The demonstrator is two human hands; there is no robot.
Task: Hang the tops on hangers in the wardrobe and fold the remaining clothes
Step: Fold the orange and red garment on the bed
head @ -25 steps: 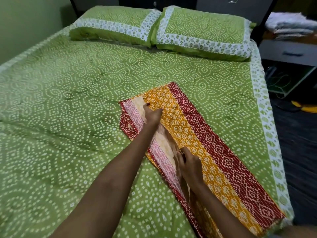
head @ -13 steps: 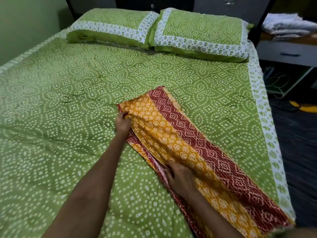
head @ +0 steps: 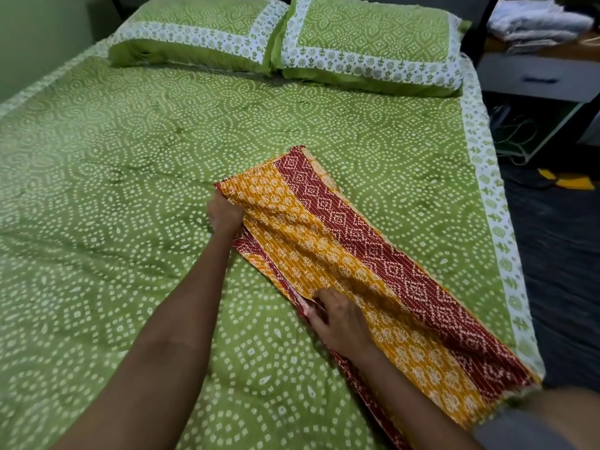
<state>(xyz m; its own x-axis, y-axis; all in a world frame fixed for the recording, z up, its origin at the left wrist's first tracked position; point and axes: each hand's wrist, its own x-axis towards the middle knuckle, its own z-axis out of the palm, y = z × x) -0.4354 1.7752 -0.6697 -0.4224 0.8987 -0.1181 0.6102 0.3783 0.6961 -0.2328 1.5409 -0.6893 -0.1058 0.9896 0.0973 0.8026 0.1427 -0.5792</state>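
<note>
On the green bed cover (head: 113,222) lies a long yellow-and-red cloth (head: 341,248), folded lengthwise into a strip. It looks light, soft and limp, so it is best taken by its edges. The left hand (head: 224,214) pinches the far left corner; the right hand (head: 341,319), fingers curled, grips the near left edge.

There is just one camera. It sits on the person's head and looks forward and down, across the bed (head: 97,196) toward the two pillows (head: 370,43) at the far edge. The view is wide and bends a bit at the sides. Both arms reach in from the bottom edge, close to the camera. Past the bed's right edge, some dark floor (head: 561,241) shows.
</note>
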